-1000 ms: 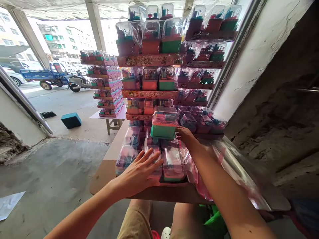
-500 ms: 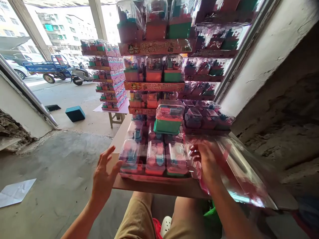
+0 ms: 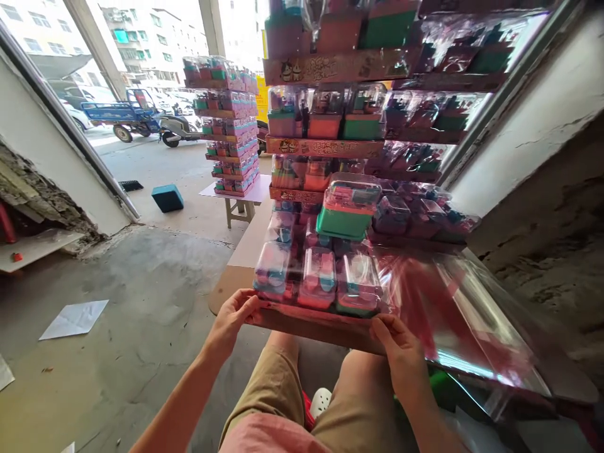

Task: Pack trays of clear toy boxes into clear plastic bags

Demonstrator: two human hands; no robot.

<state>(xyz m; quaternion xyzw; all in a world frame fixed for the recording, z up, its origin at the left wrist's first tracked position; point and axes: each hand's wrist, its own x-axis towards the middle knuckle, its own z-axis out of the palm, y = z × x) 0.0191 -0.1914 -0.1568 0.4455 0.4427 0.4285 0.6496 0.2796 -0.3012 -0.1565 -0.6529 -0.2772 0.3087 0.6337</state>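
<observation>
A shallow pink display tray (image 3: pixel 316 313) of small clear-lidded toy boxes (image 3: pixel 318 277) lies at the table's front edge, with clear plastic film (image 3: pixel 295 302) over it. At its front left corner, my left hand (image 3: pixel 234 319) pinches the film between thumb and fingers. My right hand (image 3: pixel 401 345) is closed in a pinch on the film at the front right corner. A single green-based box with a clear lid (image 3: pixel 348 212) rests on top of the boxes toward the back of the tray.
Tall stacks of wrapped trays (image 3: pixel 325 148) stand behind the tray, with another open tray of boxes (image 3: pixel 425 217) to their right. Flat clear plastic sheets (image 3: pixel 476 308) cover the table's right side. Beyond, a second stack (image 3: pixel 231 126) sits on a stool (image 3: pixel 240 211).
Both hands, apart from the tray and open or loosely curled before, have come down to its front corners and closed on the film. The view has shifted left.
</observation>
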